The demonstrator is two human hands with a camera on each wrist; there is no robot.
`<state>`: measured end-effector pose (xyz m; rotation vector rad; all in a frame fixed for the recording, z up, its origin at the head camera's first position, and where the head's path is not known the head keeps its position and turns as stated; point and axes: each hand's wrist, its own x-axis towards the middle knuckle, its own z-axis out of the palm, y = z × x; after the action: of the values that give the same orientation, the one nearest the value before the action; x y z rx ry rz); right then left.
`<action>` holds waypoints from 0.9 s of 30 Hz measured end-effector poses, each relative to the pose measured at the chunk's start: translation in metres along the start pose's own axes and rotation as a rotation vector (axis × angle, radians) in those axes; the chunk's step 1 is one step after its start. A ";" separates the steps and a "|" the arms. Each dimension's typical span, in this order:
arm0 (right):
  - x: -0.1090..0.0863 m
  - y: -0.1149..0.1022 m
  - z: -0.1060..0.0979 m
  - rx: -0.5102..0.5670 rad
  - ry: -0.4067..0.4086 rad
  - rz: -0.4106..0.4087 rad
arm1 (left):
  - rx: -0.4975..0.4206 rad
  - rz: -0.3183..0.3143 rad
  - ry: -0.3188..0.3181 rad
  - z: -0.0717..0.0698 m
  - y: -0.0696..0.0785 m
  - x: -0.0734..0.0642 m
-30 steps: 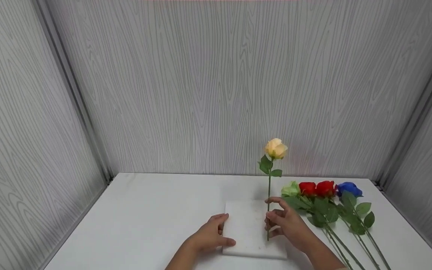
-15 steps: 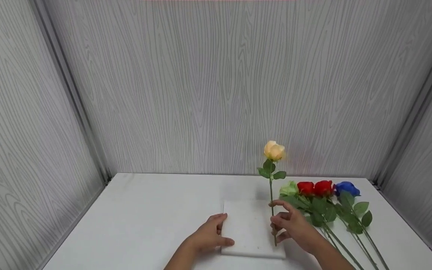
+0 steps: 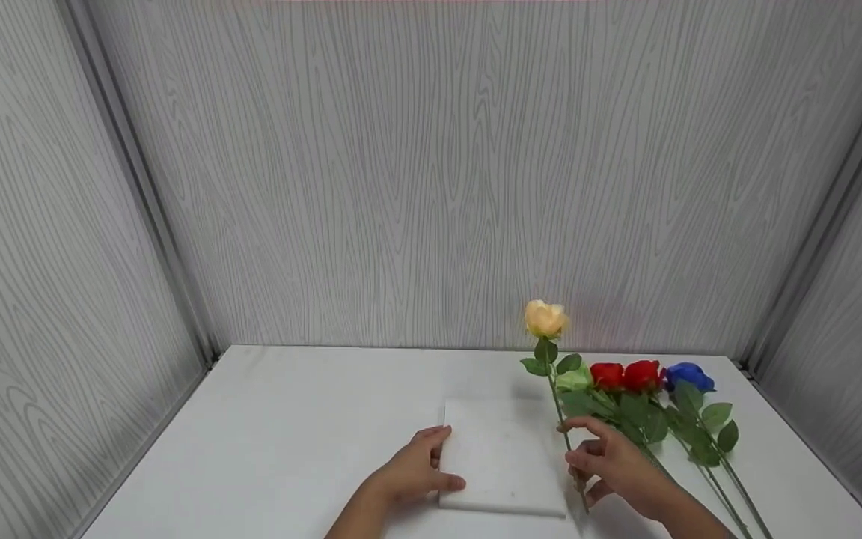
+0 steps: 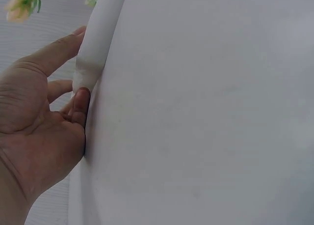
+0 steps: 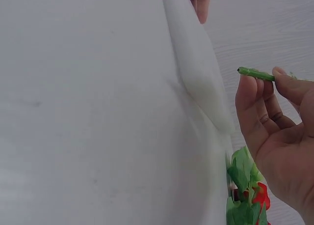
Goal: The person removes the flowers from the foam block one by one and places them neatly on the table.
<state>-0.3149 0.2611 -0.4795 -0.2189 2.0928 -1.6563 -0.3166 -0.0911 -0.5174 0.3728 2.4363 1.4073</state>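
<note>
A pale yellow rose (image 3: 547, 320) stands over the right side of a flat white block (image 3: 506, 457), its flower leaning left. Thumb and fingers of my right hand (image 3: 614, 464) pinch its green stem (image 3: 560, 408) low down, just past the block's right edge. In the right wrist view, the cut stem end (image 5: 255, 73) sticks out of the grip, apart from the block. My left hand (image 3: 412, 471) holds the block's left edge, thumb on top and fingers along the side. The left wrist view shows those fingers (image 4: 81, 104) against the block's side (image 4: 95, 43).
On the right of the white table (image 3: 311, 434) lie a light green rose (image 3: 575, 378), two red roses (image 3: 642, 376) and a blue rose (image 3: 689, 376), stems pointing toward me. Grey wood-grain panels (image 3: 416, 180) stand behind and at both sides.
My right hand has moved right and toward me, taking the yellow rose off the block's surface; the stem has gone from upright to tilted. My left hand stays on the block.
</note>
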 end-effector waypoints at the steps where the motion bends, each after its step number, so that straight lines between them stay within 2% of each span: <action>1: -0.002 0.001 -0.001 -0.010 0.008 0.009 | -0.003 -0.002 0.001 0.000 0.000 0.000; 9: -0.011 0.011 -0.011 -0.116 0.063 0.076 | -0.002 0.000 -0.003 -0.001 -0.001 0.002; 16: -0.015 0.020 -0.013 -0.238 0.121 0.177 | -0.012 -0.003 -0.008 0.000 -0.001 0.000; 27: -0.023 0.030 -0.025 -0.237 0.072 0.256 | -0.023 0.007 -0.004 0.000 -0.002 0.000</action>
<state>-0.3006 0.3001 -0.4980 0.0355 2.2627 -1.2856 -0.3168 -0.0921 -0.5186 0.3788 2.4155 1.4354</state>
